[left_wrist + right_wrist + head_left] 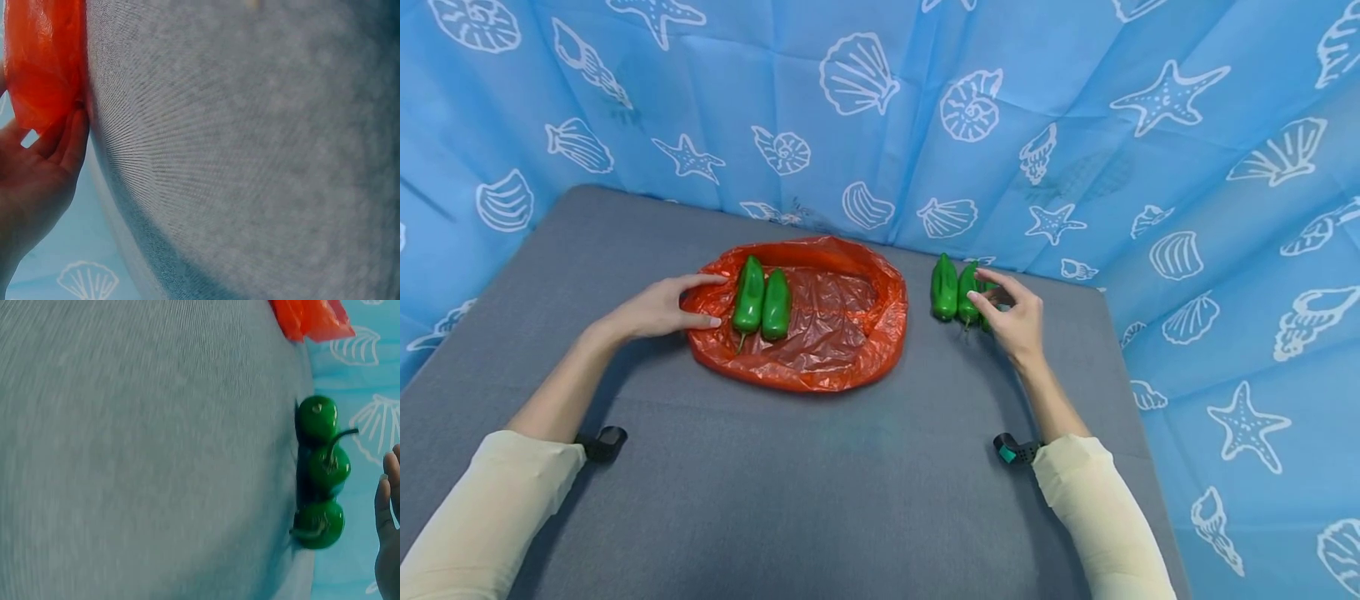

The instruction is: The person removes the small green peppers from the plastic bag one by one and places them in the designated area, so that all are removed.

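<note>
My left hand [651, 310] holds the left side of a red plastic bag [891, 333], its thumb and fingers spread along the rim. The left wrist view shows those fingers against the red plastic [44, 56]. Inside the bag, two green peppers [748, 296] lie side by side at the left. My right hand [1018, 321] hovers over a row of three green peppers right of the bag, thumb and fingers apart. It partly hides the middle pepper [967, 293] and most of the right one; the left pepper [943, 287] shows fully. In the right wrist view, a gap separates the hand [389, 531] from the peppers [328, 469].
A grey cloth-covered table [820, 500] lies under everything. Behind it and along its right side hangs a blue curtain [917, 158] with white shell and starfish prints. Each wrist wears a small black camera [606, 442].
</note>
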Available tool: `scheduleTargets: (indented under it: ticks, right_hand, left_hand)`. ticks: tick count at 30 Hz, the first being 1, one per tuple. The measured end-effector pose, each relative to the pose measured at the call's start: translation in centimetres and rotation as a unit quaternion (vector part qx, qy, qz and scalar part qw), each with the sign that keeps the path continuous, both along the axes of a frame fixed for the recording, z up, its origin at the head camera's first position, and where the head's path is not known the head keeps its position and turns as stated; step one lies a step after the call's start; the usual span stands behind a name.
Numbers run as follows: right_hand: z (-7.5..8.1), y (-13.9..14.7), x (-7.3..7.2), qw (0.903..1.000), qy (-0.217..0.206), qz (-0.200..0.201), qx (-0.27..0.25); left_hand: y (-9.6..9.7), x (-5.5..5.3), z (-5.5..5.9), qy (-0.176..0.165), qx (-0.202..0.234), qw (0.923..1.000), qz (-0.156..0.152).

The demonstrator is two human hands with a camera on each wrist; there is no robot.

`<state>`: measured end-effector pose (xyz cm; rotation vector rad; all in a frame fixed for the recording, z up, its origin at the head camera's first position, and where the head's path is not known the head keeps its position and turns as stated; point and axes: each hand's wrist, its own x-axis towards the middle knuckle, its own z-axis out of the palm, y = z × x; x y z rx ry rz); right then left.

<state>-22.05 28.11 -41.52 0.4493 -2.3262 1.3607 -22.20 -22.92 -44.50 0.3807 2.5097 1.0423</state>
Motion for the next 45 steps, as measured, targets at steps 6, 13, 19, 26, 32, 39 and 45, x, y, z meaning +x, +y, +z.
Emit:
scheduleTargets:
  ticks: [6,13,19,26,32,39,45]
  right_hand:
    - [-0.2,-1.4,-0.2,0.9998,0.002,0.018,-0.003]
    - [-0.5,-2.9,-0.3,0.9994,-0.005,0.034,-0.008]
    - [-0.4,-4.0,-0.5,0.9988,-0.006,0.048,-0.005]
    - [-0.4,-5.4,-0.8,0.9977,0.007,0.067,0.002]
    - [-0.3,-6.5,-1.1,0.9970,0.008,0.077,0.003]
    - [-0.1,-8.0,-1.2,0.9948,0.007,0.102,0.000]
    - [0.1,-9.8,-1.5,0.9921,0.006,0.125,-0.015]
  left_hand:
    - [0.0,0.1,0.0,-0.001,0.001,1.0000,-0.001]
    - [0.1,0.0,-0.1,0.003,-0.001,1.0000,-0.003]
    - [0.1,0.0,0.0,0.005,-0.002,1.0000,-0.005]
    - [0.1,0.0,0.0,0.003,-0.005,1.0000,-0.003]
    - [0.1,0.0,-0.1,0.001,-0.003,1.0000,-0.001]
    - [0.1,0.0,-0.1,0.002,-0.007,1.0000,-0.002]
    - [0.4,0.0,-0.1,0.004,-0.008,1.0000,-0.002]
